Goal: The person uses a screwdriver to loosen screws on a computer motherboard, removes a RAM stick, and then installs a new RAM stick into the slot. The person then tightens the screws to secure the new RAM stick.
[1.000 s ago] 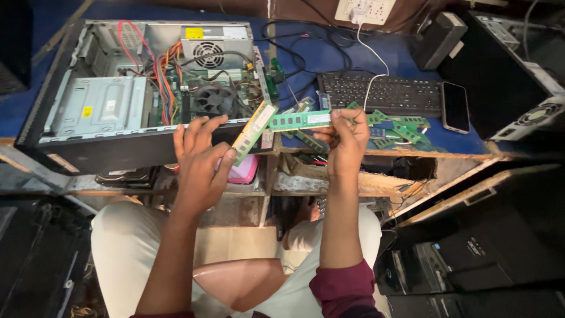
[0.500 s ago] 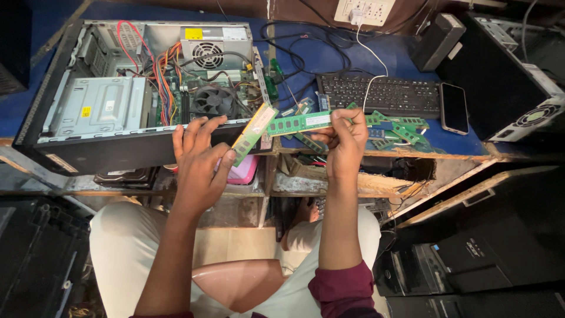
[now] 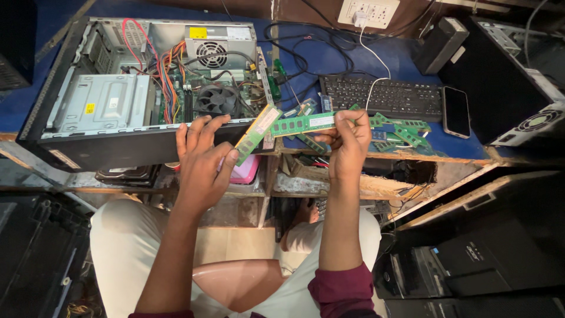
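Blue bench (image 3: 347, 65) carries an open PC case (image 3: 141, 88) at upper left. At frame center, left hand (image 3: 203, 162) pinches 1 RAM stick (image 3: 256, 133); right hand (image 3: 348, 144) pinches another stick (image 3: 306, 124).

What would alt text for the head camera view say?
A seated person holds a green memory stick in each hand: left hand with one memory stick, right hand with another, before an open computer case on a blue table.

Left hand (image 3: 203, 156) with its memory stick (image 3: 257, 133) marginally nearer the open computer case (image 3: 106, 150).
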